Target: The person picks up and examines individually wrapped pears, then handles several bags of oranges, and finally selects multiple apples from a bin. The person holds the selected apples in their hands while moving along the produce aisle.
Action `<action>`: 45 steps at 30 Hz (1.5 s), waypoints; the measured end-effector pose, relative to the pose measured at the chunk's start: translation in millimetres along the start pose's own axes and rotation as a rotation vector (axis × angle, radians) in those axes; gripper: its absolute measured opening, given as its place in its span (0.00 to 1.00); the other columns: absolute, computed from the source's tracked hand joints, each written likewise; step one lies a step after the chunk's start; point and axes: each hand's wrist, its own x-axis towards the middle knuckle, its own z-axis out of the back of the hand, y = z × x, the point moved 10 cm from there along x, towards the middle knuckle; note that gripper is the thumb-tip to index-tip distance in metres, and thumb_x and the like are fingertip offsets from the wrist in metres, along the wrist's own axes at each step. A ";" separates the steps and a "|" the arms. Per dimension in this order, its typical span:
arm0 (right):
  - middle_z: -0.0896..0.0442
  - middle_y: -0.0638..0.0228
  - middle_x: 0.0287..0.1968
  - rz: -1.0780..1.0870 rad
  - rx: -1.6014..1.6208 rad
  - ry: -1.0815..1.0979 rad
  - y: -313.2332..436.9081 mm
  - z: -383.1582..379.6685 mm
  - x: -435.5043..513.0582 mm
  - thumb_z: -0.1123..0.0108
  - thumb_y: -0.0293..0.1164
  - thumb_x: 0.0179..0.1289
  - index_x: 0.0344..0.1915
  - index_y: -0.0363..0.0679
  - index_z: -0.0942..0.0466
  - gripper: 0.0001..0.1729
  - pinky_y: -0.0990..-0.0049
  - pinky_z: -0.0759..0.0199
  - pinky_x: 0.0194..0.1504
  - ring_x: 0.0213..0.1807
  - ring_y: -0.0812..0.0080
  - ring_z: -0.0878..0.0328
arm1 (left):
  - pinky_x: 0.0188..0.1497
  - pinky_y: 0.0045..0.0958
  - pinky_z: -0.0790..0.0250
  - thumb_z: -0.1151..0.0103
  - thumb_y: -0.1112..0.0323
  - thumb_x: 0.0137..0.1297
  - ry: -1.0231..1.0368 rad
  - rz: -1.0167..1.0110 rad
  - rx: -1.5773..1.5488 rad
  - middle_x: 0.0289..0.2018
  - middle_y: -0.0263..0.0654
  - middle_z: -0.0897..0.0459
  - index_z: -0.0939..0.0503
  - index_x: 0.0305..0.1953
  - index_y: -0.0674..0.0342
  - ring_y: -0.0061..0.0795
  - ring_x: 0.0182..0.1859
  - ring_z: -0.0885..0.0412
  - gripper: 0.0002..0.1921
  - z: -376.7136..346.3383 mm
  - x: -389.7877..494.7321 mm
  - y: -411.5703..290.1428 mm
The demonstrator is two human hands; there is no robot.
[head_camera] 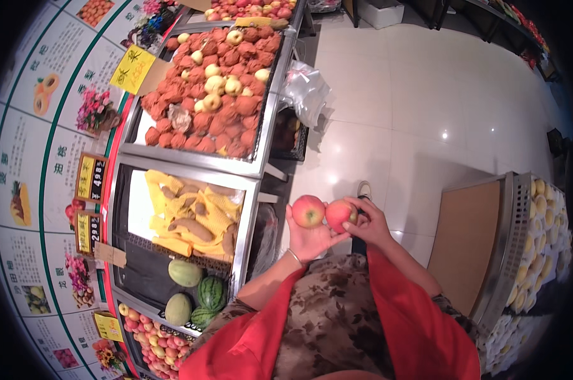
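Observation:
Two red apples are in my hands in front of my body, above the tiled floor. One apple rests in the open palm of my left hand, its yellowish end with a small dark centre facing up. A second apple is pinched between the thumb and fingers of my right hand, above the fingertips of my left hand. The two apples sit side by side, nearly touching. The far side of the right apple is hidden by my fingers.
To the left, metal-edged stands hold pears among reddish wrapped fruit, brown tubers on yellow netting, melons, watermelons and more apples. A plastic bag hangs from the stand. Another stand is at right.

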 end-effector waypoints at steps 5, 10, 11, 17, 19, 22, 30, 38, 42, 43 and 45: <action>0.22 0.69 0.54 -0.073 0.211 0.011 9.9 74.9 146.2 0.25 0.28 0.61 0.66 0.42 0.24 0.32 0.83 0.23 0.36 0.34 0.81 0.20 | 0.75 0.67 0.47 0.56 0.11 0.52 -0.047 -0.078 -0.078 0.75 0.54 0.42 0.34 0.70 0.51 0.59 0.75 0.39 0.56 -57.9 135.2 -56.8; 0.21 0.60 0.62 -0.196 0.267 0.267 57.3 138.0 287.1 0.32 0.33 0.70 0.74 0.40 0.34 0.36 0.74 0.16 0.45 0.47 0.72 0.15 | 0.77 0.65 0.47 0.47 0.15 0.52 0.005 -0.246 -0.052 0.76 0.55 0.48 0.47 0.75 0.60 0.57 0.76 0.43 0.62 -140.0 248.3 -137.3; 0.21 0.59 0.62 -0.181 0.297 0.306 70.0 143.7 314.8 0.33 0.33 0.71 0.75 0.40 0.35 0.36 0.74 0.16 0.46 0.49 0.72 0.15 | 0.78 0.64 0.47 0.46 0.16 0.52 0.107 -0.267 -0.063 0.76 0.55 0.48 0.48 0.75 0.61 0.57 0.76 0.44 0.62 -162.2 266.9 -154.9; 0.17 0.62 0.55 -0.246 0.326 0.304 43.1 168.0 469.7 0.37 0.33 0.74 0.73 0.40 0.33 0.32 0.74 0.16 0.48 0.48 0.73 0.15 | 0.79 0.66 0.51 0.46 0.18 0.54 0.052 -0.327 -0.298 0.77 0.49 0.46 0.38 0.73 0.55 0.56 0.78 0.45 0.55 -173.0 380.7 -256.7; 0.19 0.64 0.56 -0.321 0.217 0.272 7.8 178.5 528.9 0.35 0.36 0.73 0.72 0.41 0.32 0.31 0.72 0.18 0.49 0.49 0.72 0.14 | 0.78 0.67 0.51 0.47 0.18 0.55 0.027 -0.391 -0.269 0.77 0.49 0.44 0.37 0.72 0.53 0.56 0.78 0.45 0.54 -172.1 426.1 -310.9; 0.16 0.69 0.50 -0.431 0.171 0.165 -31.8 209.8 597.0 0.34 0.39 0.72 0.65 0.41 0.26 0.27 0.74 0.19 0.46 0.44 0.74 0.14 | 0.77 0.68 0.50 0.47 0.20 0.56 0.046 -0.408 -0.210 0.76 0.50 0.42 0.39 0.74 0.56 0.57 0.77 0.43 0.55 -187.3 494.9 -416.7; 0.15 0.64 0.48 -0.640 0.081 0.003 -42.1 305.9 695.7 0.37 0.38 0.73 0.60 0.37 0.23 0.22 0.76 0.23 0.44 0.43 0.74 0.16 | 0.72 0.77 0.46 0.51 0.16 0.54 -0.049 -0.790 -0.064 0.76 0.51 0.43 0.44 0.76 0.52 0.62 0.75 0.41 0.57 -232.2 613.9 -770.8; 0.14 0.69 0.46 -0.712 0.123 -0.250 -64.2 373.8 727.6 0.38 0.38 0.75 0.57 0.40 0.21 0.18 0.77 0.24 0.42 0.40 0.78 0.17 | 0.63 0.59 0.30 0.30 0.32 0.54 -0.799 -1.334 0.777 0.70 0.44 0.36 0.34 0.71 0.50 0.47 0.65 0.27 0.48 -221.3 606.2 -977.4; 0.13 0.68 0.44 -0.807 0.172 -0.172 -82.3 357.1 717.2 0.37 0.36 0.75 0.56 0.39 0.21 0.17 0.80 0.23 0.39 0.38 0.79 0.16 | 0.69 0.47 0.34 0.17 0.55 0.45 -1.627 -1.446 1.134 0.67 0.49 0.37 0.28 0.67 0.47 0.56 0.69 0.38 0.44 -221.9 602.3 -999.0; 0.13 0.68 0.44 -0.856 0.171 -0.164 -87.4 353.2 714.1 0.37 0.36 0.75 0.56 0.38 0.21 0.17 0.80 0.23 0.40 0.38 0.78 0.16 | 0.70 0.48 0.35 0.16 0.58 0.44 -1.816 -1.399 1.215 0.67 0.49 0.37 0.28 0.66 0.47 0.57 0.71 0.41 0.45 -222.6 605.9 -996.3; 0.13 0.67 0.44 -0.833 0.143 -0.101 -86.7 345.7 720.5 0.37 0.35 0.75 0.56 0.38 0.21 0.17 0.80 0.23 0.40 0.38 0.78 0.16 | 0.73 0.50 0.39 0.16 0.62 0.42 -1.841 -1.289 1.510 0.71 0.51 0.42 0.28 0.67 0.43 0.60 0.75 0.50 0.45 -228.1 625.7 -998.2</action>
